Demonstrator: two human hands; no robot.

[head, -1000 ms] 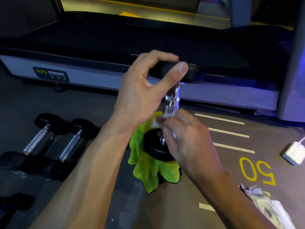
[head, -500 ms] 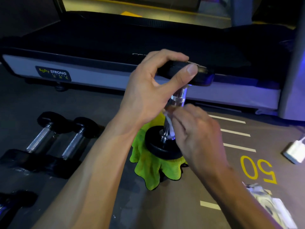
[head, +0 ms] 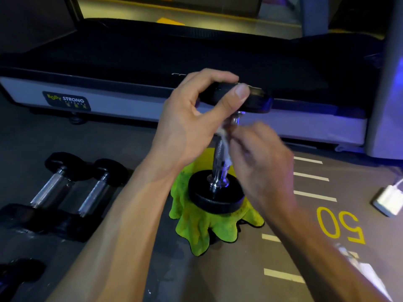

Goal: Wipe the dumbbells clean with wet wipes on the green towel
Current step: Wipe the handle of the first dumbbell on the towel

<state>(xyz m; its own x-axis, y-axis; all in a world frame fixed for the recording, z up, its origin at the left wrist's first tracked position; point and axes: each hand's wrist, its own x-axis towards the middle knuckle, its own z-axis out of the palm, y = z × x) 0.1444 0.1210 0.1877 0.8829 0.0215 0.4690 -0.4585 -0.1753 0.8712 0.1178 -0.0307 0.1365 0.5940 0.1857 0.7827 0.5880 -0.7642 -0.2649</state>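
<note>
A dumbbell (head: 216,192) with black plates and a chrome handle stands upright on a crumpled green towel (head: 196,223) on the floor. My left hand (head: 192,118) grips its top plate from the left, thumb over the rim. My right hand (head: 259,162) pinches a white wet wipe (head: 223,140) against the upper part of the chrome handle. The hand is blurred with motion. Part of the handle is hidden behind the wipe and my fingers.
Two more dumbbells (head: 63,192) lie side by side on the floor at the left, another (head: 15,271) at the lower left edge. A treadmill deck (head: 152,57) runs across the back. A white charger (head: 388,199) sits at right, a wipe packet (head: 362,267) at lower right.
My right hand has slid the wipe up the handle from near the bottom plate to just under the top plate. My left hand kept its hold.
</note>
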